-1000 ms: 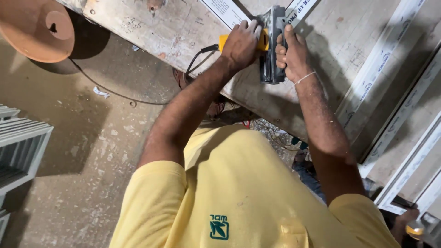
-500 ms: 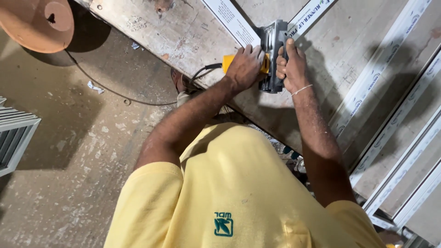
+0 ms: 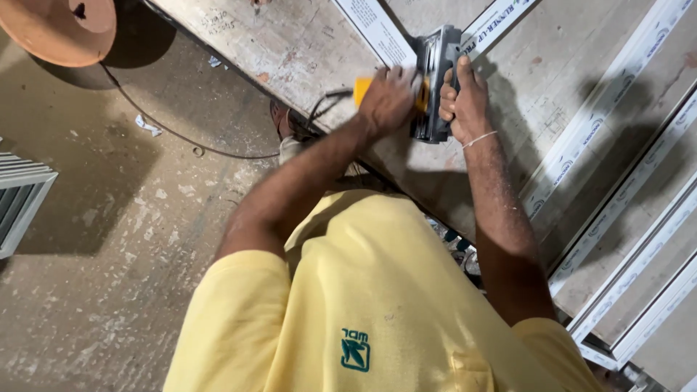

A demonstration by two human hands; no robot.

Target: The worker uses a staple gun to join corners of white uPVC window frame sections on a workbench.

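Both hands on a grey power tool [image 3: 435, 80] w/ a yellow handle, sitting on the pale worktop [image 3: 305, 51] right on top of a white plastic strip [image 3: 381, 33]. Left hand [image 3: 388, 98] is wrapped round the yellow handle; right hand [image 3: 465, 101] grips the tool's body from the other side, thin band at the wrist. Black cord [image 3: 181, 138] trails off the worktop edge across the dusty floor [image 3: 94, 239]. More white strips [image 3: 624, 239] lie to the right. Orange disc [image 3: 62, 25] top left.

Left hand [image 3: 388, 98] covers tool's [image 3: 435, 80] yellow handle; blade hidden beneath body. Disc [image 3: 62, 29] and grille [image 3: 22, 199] cut by frame edges. Cable [image 3: 174, 134] end hidden.
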